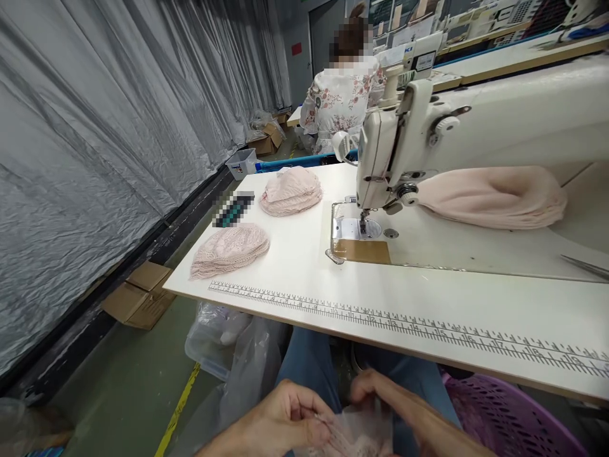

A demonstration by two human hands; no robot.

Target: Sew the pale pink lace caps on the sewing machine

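1. A silvery curtain (114, 127) hung along the left side.
2. The white surface (295, 266) stretched across the middle, a ruler scale (371, 320) printed along its near edge.
3. A white sewing machine (499, 120) stood on the surface's right part.
4. Beyond it, a co-worker in a floral top (340, 101) had their back turned.
5. A purple basket (523, 412) stood low at the right, partly hidden by the surface.
6. A pink fabric bundle (499, 197) showed beneath the machine's arm.
7. A far lace stack (291, 190) and a near lace stack (231, 251), both pale pink, lay apart, left of the machine.
8. The left hand (295, 416) had its fingers pinched together on a pale pink lace piece (364, 435).
9. The right hand (385, 393) bent over the piece's other side; how far its fingers were closed I could not tell.
10. The lace piece was between both hands, above the lap and below the surface's near edge.
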